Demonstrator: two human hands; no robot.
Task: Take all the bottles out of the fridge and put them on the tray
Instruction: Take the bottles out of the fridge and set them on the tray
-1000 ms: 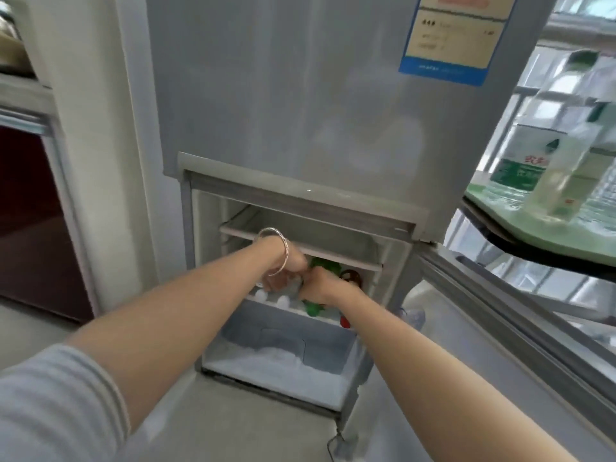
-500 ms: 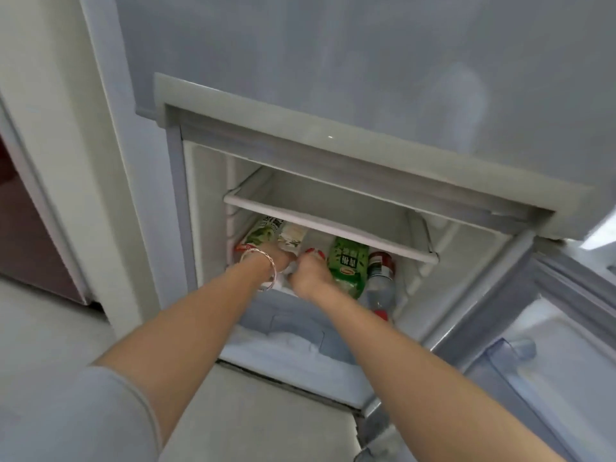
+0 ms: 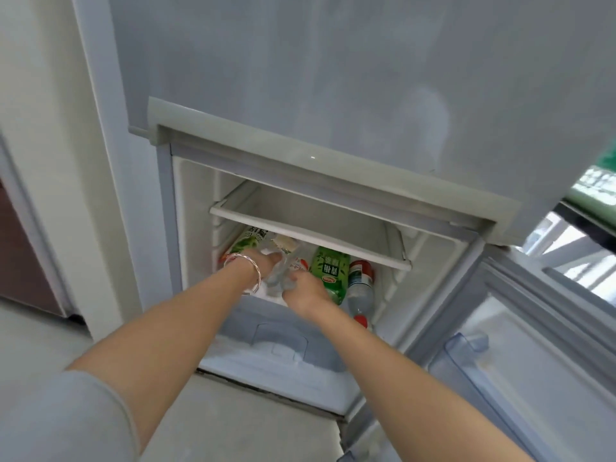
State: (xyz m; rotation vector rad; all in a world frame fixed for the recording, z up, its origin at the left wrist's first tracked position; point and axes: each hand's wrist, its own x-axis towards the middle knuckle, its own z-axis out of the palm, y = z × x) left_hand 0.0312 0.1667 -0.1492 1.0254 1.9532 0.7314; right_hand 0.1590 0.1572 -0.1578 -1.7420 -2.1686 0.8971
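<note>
The white fridge shelf (image 3: 310, 228) hides the tops of the green-labelled bottles (image 3: 330, 273) beneath it. The left hand (image 3: 265, 263) and right hand (image 3: 305, 291) cover a clear plastic bottle (image 3: 280, 275), blurred; whether either grips it is unclear.

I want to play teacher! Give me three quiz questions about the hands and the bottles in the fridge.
1. True or false: the left hand wears a silver bracelet at the wrist.
2. Which bottle lies furthest right on the shelf? A) the green-labelled bottle B) the clear plastic bottle with a red cap
3. Fill in: both hands, the right hand too, are on a crinkled ____ plastic bottle.

Key: 1 true; 2 B; 3 clear.
</note>
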